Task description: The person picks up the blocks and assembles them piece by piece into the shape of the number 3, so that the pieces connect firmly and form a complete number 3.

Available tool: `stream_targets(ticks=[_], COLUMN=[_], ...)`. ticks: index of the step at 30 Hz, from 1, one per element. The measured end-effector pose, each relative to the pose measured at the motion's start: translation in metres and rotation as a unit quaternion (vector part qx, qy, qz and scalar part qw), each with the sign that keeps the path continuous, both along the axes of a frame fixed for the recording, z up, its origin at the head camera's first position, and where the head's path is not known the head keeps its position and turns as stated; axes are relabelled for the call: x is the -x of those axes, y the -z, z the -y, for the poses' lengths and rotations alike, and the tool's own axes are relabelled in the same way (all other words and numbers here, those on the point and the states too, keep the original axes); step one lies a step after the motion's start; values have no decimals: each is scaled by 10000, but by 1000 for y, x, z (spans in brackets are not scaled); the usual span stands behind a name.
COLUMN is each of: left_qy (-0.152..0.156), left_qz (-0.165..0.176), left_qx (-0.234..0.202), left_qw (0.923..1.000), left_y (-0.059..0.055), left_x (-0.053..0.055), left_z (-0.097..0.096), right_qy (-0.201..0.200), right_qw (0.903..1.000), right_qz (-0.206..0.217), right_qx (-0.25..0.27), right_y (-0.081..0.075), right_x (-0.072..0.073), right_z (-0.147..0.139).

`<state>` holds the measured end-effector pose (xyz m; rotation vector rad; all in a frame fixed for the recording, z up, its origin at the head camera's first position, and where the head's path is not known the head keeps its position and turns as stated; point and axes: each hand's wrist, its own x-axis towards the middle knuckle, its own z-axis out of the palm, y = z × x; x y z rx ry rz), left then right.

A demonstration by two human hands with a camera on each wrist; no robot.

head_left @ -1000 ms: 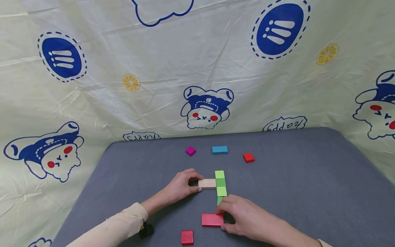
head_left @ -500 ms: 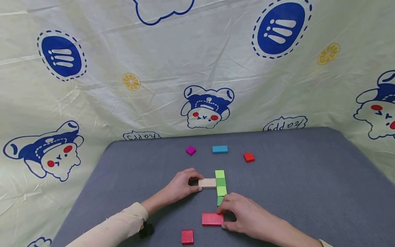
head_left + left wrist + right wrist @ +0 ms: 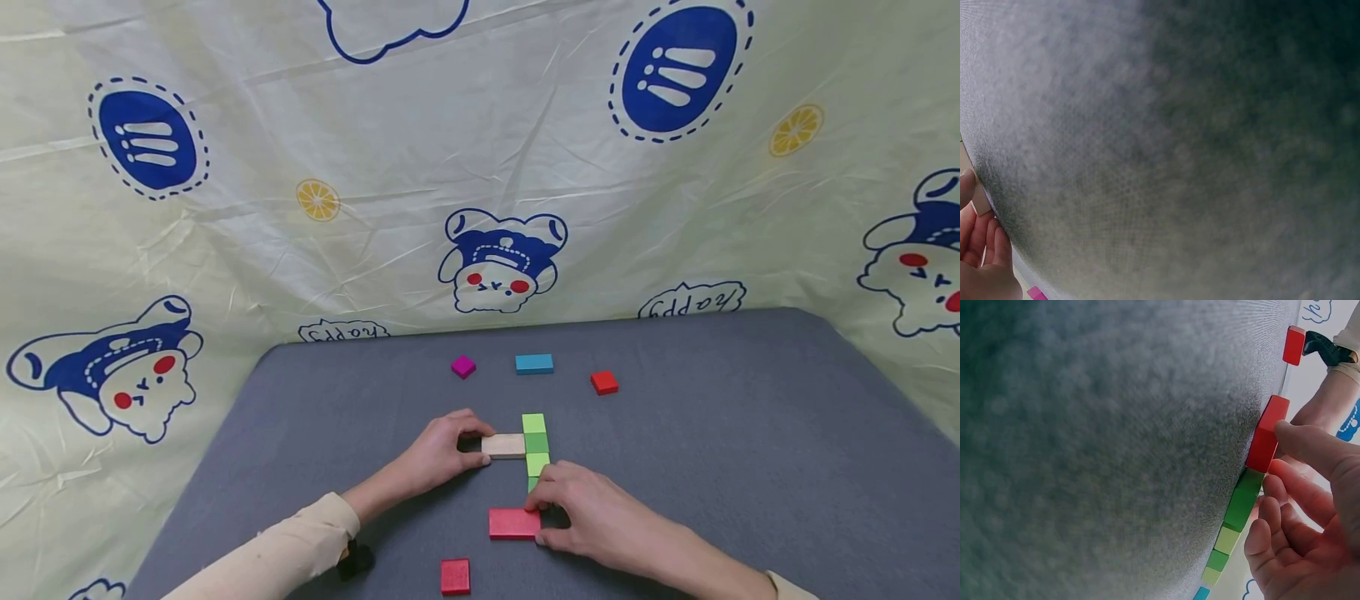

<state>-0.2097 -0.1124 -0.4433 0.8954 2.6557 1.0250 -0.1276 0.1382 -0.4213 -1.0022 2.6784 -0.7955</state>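
My left hand point(image 3: 435, 454) pinches the left end of a plain wooden block point(image 3: 504, 446), thumb on the near side and fingers on the far side. That block's right end meets a column of light and dark green blocks point(image 3: 536, 442). My right hand point(image 3: 596, 517) grips the right end of a long red block point(image 3: 513, 524), which lies flat below the column. In the right wrist view the thumb presses one side of the red block point(image 3: 1266, 434), and the nearest green block point(image 3: 1244, 499) sits close by it. The right fingers partly hide the column's near end.
A smaller red square block point(image 3: 455, 577) lies near the front. Toward the back are a magenta block point(image 3: 463, 367), a blue block point(image 3: 534, 364) and a bright red block point(image 3: 604, 382). A printed curtain point(image 3: 390, 208) hangs behind the grey table point(image 3: 712, 450).
My right hand has slid the long red block slightly away from me, toward the green column. The left hand and wooden block stay in place.
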Motion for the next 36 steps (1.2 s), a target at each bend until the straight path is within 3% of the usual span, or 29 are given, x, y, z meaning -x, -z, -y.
stream_targets(ticks=[36], left_qy=[-14], left_qz=[44], left_qx=[-53], left_qw=[10000], left_y=[0], left_x=[0], left_z=[0], right_qy=[-10], right_qw=[9999], right_qz=[-46], right_qx=[-130], right_y=[-2], right_x=[5], right_z=[2])
